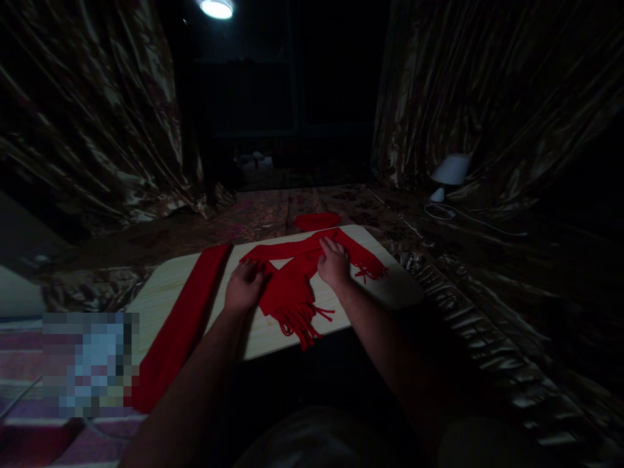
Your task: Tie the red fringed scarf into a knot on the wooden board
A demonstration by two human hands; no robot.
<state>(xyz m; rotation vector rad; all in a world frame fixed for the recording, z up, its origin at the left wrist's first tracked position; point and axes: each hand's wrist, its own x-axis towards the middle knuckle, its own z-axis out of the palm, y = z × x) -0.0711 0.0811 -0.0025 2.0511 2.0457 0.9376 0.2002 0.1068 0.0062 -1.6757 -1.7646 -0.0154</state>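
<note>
A red scarf (287, 286) with fringed ends lies looped on the pale wooden table (273, 338). One fringed end points toward me and the other trails to the right. At the scarf's left bend, my left hand (245, 285) has its fingers curled over the edge, closed on the fabric. My right hand (334, 261) rests on the upper right part, where the lengths cross, its fingers stretched out and slightly apart. Left of my left hand lies a long, flat red strip of cloth (188, 318), running off the near table edge.
Another red cloth item (318, 221) lies just beyond the table. A white lamp (451, 169) with a loose cord stands at the back right. Patterned curtains (97, 110) hang at both sides. A blurred-out object (92, 364) sits on striped fabric at left. The room is dim.
</note>
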